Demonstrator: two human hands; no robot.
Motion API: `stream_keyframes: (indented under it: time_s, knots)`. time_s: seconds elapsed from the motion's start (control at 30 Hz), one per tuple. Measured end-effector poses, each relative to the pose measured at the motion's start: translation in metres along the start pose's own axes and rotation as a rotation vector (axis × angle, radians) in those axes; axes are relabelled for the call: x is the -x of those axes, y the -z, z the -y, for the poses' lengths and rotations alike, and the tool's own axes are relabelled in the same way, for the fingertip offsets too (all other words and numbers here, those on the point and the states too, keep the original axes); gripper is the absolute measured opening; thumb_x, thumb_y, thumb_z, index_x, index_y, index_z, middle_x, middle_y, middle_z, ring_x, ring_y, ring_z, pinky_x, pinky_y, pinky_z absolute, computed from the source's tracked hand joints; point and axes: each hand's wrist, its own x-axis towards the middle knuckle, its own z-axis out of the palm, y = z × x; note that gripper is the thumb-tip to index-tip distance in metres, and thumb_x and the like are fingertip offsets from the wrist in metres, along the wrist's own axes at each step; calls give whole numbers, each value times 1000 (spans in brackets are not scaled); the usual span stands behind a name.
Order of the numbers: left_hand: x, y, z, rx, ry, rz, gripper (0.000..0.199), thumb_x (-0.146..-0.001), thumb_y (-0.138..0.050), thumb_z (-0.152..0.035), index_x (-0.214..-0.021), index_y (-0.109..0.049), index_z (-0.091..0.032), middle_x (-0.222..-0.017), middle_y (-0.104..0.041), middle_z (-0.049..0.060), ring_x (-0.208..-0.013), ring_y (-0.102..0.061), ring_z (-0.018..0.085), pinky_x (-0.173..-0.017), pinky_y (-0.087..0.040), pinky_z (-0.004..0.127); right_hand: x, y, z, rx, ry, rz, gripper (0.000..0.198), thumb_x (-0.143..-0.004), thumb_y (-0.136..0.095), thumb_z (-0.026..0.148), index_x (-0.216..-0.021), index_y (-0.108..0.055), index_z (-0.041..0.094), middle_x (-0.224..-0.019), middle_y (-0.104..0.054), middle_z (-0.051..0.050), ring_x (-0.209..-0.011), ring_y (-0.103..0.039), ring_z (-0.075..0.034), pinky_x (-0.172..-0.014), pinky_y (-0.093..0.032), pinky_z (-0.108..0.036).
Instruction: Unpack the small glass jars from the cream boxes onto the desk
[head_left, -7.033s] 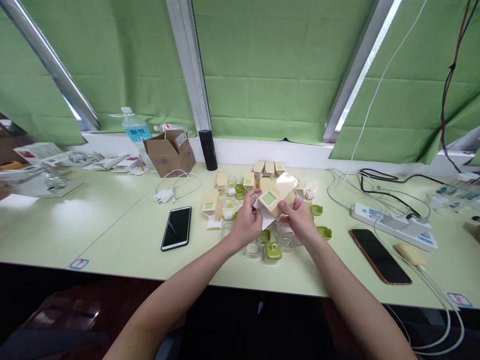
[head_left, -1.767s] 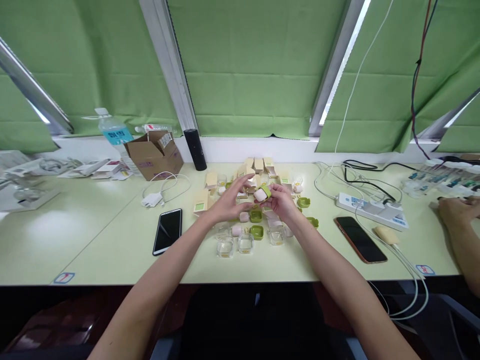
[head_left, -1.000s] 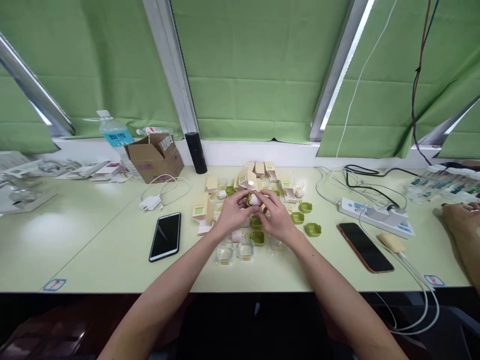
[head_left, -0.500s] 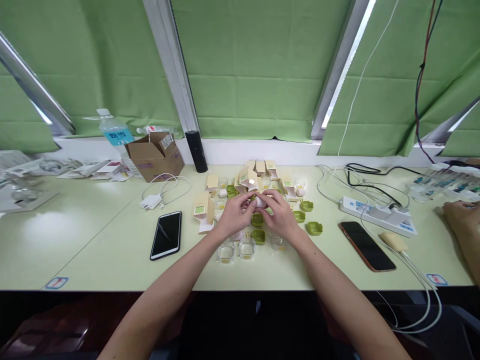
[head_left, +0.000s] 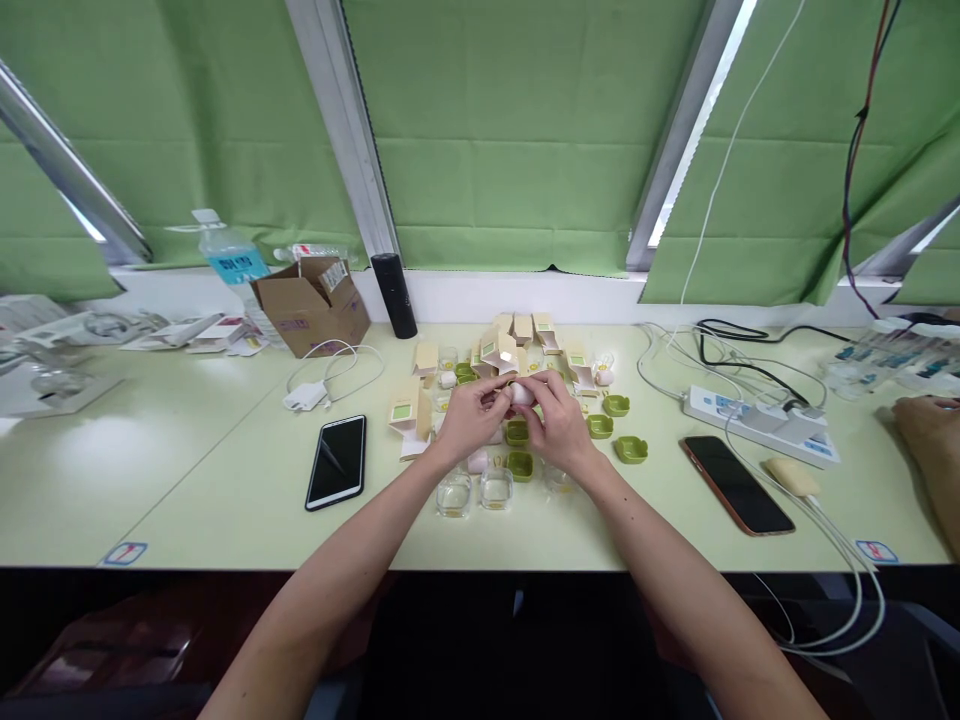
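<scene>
My left hand (head_left: 466, 418) and my right hand (head_left: 556, 425) meet over the middle of the table, and both grip one small pale pink piece (head_left: 520, 393) between the fingertips. Below the hands lie green lids (head_left: 519, 464), two clear square cups (head_left: 455, 493) and a pink piece (head_left: 478, 461). More green lids (head_left: 630, 449) sit to the right. Small beige cartons (head_left: 406, 407) with green windows stand behind and to the left of the hands.
A black phone (head_left: 337, 461) lies left of the pile, a second phone (head_left: 737, 484) on the right by a power strip (head_left: 759, 426) with cables. Cardboard box (head_left: 315, 304), water bottle (head_left: 229, 258) and black cylinder (head_left: 394, 295) stand at the back. Another person's hand (head_left: 930, 430) rests at far right.
Seven seconds ago both hands held a beige carton; now they hold the small pink piece. Over the last second the hands stayed together, barely shifting.
</scene>
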Motion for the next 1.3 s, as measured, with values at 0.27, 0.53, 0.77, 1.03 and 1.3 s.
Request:
stream_keyframes:
  time_s: [0.27, 0.53, 0.77, 1.03, 1.3]
  knots:
    - [-7, 13, 3, -11, -31, 120, 47, -80, -78, -32, -124, -72, -19, -87, -70, 3, -73, -58, 16, -71, -53, 30, 0, 2, -3, -91, -25, -28, 28, -102, -51, 26, -130, -56, 24, -122, -62, -13, -115, -63, -29, -94, -59, -49]
    - [-9, 18, 5, -80, -38, 55, 43, -79, -74, -24, -122, -72, -22, -84, -68, -1, -73, -59, 15, -77, -54, 31, 1, 0, -6, -217, -135, -53, 27, -104, -50, 33, -129, -53, 24, -122, -65, -13, -107, -68, -28, -88, -61, -48]
    - [-23, 37, 21, 161, -13, -180, 49, -78, -79, -32, -123, -67, -17, -117, -75, 12, -95, -71, 21, -85, -58, 35, -6, 10, -6, -260, -267, -196, 30, -97, -62, 36, -125, -57, 25, -122, -66, -12, -96, -69, -25, -85, -61, -46]
    - [-19, 44, 22, 122, -77, -278, 50, -82, -75, -34, -128, -63, -20, -121, -74, 11, -100, -70, 20, -79, -56, 30, -9, 14, -14, -115, -174, -60, 25, -95, -68, 36, -118, -68, 25, -115, -71, -9, -107, -66, -29, -89, -58, -47]
    - [-16, 38, 38, 153, -28, -305, 52, -82, -73, -34, -129, -58, -19, -115, -76, 10, -95, -72, 19, -81, -55, 31, -11, 23, -16, -46, -209, 20, 25, -92, -71, 37, -114, -73, 26, -112, -76, -8, -101, -69, -29, -91, -56, -50]
